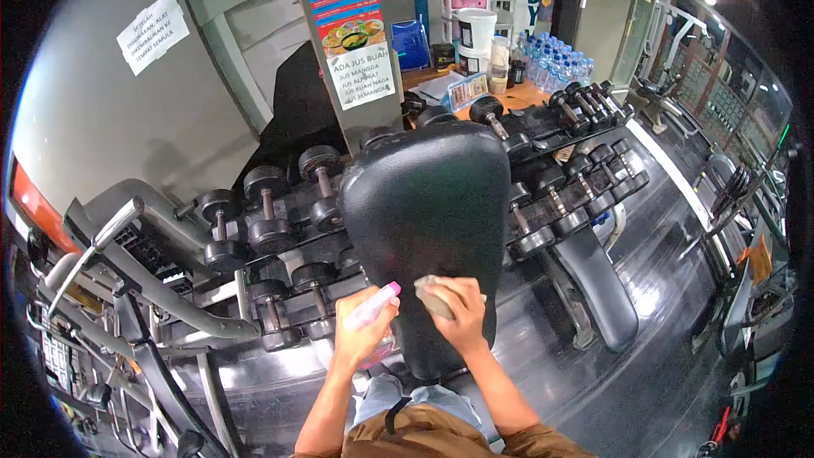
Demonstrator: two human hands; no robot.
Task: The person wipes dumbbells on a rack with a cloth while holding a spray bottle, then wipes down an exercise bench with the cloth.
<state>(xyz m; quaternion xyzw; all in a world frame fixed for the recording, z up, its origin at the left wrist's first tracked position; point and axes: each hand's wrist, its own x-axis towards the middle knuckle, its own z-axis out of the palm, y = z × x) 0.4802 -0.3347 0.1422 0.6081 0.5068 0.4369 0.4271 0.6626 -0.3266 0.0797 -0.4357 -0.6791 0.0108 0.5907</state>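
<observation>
A black padded bench backrest [428, 195] stands in front of me at the centre, its surface shiny. My left hand [360, 322] is closed around a spray bottle [377, 298] with a pink nozzle, at the pad's lower left edge. The bottle's lower part shows below my fingers. My right hand [460, 312] grips a greyish-brown cloth [434, 295] over the lower part of the pad. Whether the cloth touches the pad is hard to tell.
Racks of black dumbbells [268, 208] stand behind the pad on both sides. Another bench [598, 293] is at the right. Gym machine frames [182, 288] fill the left. Water bottles [555, 64] and white tubs [476, 30] stand on a wooden counter [526, 96] behind.
</observation>
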